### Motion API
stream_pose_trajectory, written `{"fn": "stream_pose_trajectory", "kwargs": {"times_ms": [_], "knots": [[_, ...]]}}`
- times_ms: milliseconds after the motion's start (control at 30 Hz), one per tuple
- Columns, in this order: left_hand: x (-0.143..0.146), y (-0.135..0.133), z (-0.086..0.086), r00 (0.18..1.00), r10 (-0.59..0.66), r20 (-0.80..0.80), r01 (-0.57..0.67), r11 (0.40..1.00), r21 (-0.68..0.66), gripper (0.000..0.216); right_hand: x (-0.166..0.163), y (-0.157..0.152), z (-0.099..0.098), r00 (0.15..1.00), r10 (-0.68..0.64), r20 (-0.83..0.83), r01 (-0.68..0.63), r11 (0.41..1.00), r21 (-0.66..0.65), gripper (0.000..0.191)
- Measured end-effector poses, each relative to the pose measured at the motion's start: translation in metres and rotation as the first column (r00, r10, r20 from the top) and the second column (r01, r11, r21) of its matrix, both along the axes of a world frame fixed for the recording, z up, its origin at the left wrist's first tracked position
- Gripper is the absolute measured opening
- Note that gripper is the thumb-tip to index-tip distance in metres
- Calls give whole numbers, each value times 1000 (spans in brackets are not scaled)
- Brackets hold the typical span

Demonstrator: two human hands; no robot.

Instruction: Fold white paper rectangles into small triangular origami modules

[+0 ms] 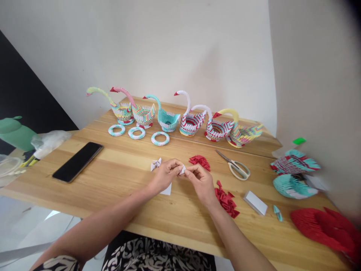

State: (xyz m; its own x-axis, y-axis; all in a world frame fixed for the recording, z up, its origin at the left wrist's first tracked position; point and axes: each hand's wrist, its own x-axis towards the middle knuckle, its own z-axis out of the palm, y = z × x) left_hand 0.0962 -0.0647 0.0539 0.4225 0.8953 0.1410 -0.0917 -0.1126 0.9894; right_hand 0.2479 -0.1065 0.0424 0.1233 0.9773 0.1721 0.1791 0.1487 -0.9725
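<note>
My left hand (166, 174) and my right hand (200, 180) meet over the middle of the wooden table (118, 177). Both pinch a small white folded paper piece (182, 170) between their fingertips. A white paper scrap (167, 189) lies under my left wrist. Folded white pieces (156, 164) sit just left of my hands. A pile of red folded pieces (200, 162) lies behind my right hand, and another red pile (226, 200) lies to its right.
Several paper swans (166, 118) stand in a row at the back, with three paper rings (137, 132) before them. Scissors (236, 166), a black phone (78, 161), a white paper stack (255, 202) and red and teal paper bundles (295, 175) lie around.
</note>
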Motion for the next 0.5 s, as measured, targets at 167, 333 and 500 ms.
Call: {"fn": "stream_pose_trajectory", "kwargs": {"times_ms": [167,333,500], "knots": [[0,4,-3,998,-56,-11,55,994,-92,10,-1,-3,11,999,6,42,-8,1000,31,12],[-7,4,2,970,7,-243,11,997,73,11,0,-2,9,994,-2,107,-1,1000,31,10],[-8,2,3,933,29,-358,31,986,162,11,3,0,5,994,23,106,-22,1000,-5,13]]}}
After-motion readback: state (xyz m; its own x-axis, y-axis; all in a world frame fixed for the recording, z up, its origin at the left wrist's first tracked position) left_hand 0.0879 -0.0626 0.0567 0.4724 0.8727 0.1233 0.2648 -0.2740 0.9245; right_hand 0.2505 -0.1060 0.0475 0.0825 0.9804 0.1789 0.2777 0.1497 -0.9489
